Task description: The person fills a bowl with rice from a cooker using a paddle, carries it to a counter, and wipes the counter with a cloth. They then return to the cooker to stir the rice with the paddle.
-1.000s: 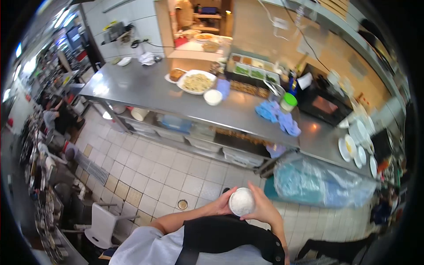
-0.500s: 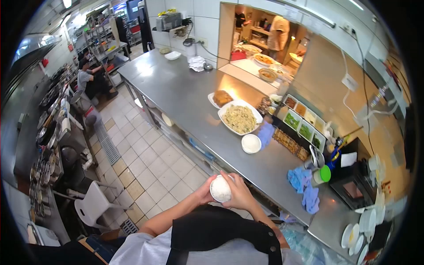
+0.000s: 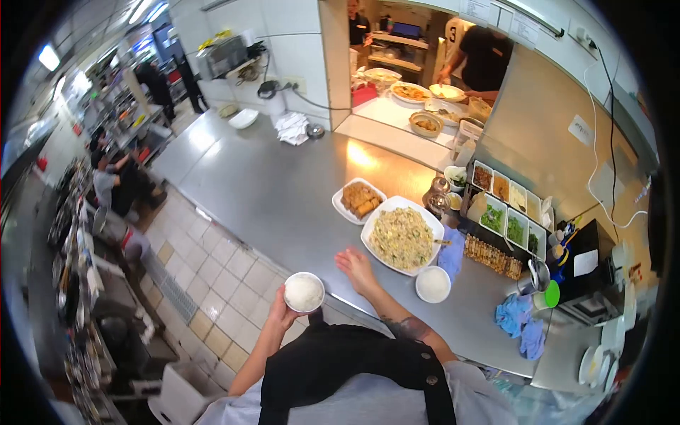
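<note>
My left hand (image 3: 282, 304) is closed around the side of a white bowl of rice (image 3: 304, 292), held upright just off the counter's front edge. To the right of it, my right hand (image 3: 358, 269) reaches over the steel counter with its fingers stretched out and holding nothing. Beyond that hand stands a large white dish of fried rice (image 3: 402, 237) with a spoon handle at its right rim. A smaller dish of golden fried pieces (image 3: 360, 200) is at its left. Another bowl of white rice (image 3: 433, 284) rests near the fried rice, to its lower right.
Trays of chopped toppings (image 3: 506, 225) line the counter's right side, by crumpled blue cloths (image 3: 520, 326) and a green-lidded tub (image 3: 547, 295). Plates of food stand in the serving hatch (image 3: 411, 92), with people behind it. A seated person (image 3: 117, 180) and a white chair (image 3: 185, 393) are at left.
My right hand has let go of the rice bowl and moved forward over the counter. The left hand alone now holds the bowl, further left. The view has shifted closer to the counter.
</note>
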Available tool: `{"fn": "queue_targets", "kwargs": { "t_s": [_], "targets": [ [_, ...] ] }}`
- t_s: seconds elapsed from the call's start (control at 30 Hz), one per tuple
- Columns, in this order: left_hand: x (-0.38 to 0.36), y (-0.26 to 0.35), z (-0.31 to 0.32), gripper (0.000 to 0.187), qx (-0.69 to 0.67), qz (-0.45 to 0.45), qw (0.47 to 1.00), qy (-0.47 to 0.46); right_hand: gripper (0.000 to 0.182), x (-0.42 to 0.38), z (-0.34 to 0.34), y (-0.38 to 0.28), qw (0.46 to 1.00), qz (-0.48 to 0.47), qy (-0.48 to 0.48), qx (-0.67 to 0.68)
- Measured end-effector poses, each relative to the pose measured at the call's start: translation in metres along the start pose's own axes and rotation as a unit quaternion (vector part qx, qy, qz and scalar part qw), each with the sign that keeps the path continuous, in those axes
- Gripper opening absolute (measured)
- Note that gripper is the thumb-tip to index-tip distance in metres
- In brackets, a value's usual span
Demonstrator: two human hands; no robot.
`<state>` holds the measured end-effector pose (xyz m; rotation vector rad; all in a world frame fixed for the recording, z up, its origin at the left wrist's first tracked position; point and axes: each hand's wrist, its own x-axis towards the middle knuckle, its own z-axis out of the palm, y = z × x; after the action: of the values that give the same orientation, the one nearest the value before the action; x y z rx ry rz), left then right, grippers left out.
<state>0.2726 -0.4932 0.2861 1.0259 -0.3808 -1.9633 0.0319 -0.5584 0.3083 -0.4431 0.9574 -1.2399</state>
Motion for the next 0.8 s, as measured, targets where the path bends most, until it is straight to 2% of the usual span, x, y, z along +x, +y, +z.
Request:
{"fn": "queue_targets", "kwargs": {
  "t_s": [0.03, 0.13, 0.23, 0.33, 0.47, 0.57, 0.67, 0.8],
  "targets": [
    [0.015, 0.024, -0.005, 0.062, 0.025, -0.004, 1.0, 0.016, 0.033, 0.023, 0.014, 0.007, 0.998, -0.017, 0.059, 0.035],
    [0.06, 0.092, -0.011, 0.057, 0.069, -0.017, 0.997, 0.038, 0.031, 0.104, 0.033, 0.026, 0.969, -0.076, 0.178, 0.156],
    [0.116, 0.137, -0.005, 0.057, 0.086, -0.029, 0.995, 0.045, 0.03, 0.162, 0.039, 0.01, 0.923, -0.107, 0.283, 0.238],
    [0.172, 0.165, 0.012, 0.056, 0.101, -0.052, 0.993, 0.042, 0.03, 0.197, 0.039, 0.003, 0.876, -0.14, 0.378, 0.264],
    [0.244, 0.187, 0.054, 0.051, 0.093, -0.04, 0.994, 0.049, 0.029, 0.247, 0.024, -0.025, 0.849, -0.166, 0.409, 0.289],
    [0.294, 0.2, 0.108, 0.056, 0.084, -0.019, 0.991, 0.1, 0.029, 0.289, 0.004, -0.054, 0.84, -0.185, 0.429, 0.277],
    [0.36, 0.205, 0.143, 0.066, 0.029, -0.055, 0.997, 0.048, 0.029, 0.329, -0.023, -0.088, 0.837, -0.205, 0.439, 0.255],
    [0.435, 0.199, 0.193, 0.076, -0.004, -0.111, 0.994, 0.023, 0.03, 0.347, -0.046, -0.145, 0.853, -0.166, 0.438, 0.229]
  ]
}}
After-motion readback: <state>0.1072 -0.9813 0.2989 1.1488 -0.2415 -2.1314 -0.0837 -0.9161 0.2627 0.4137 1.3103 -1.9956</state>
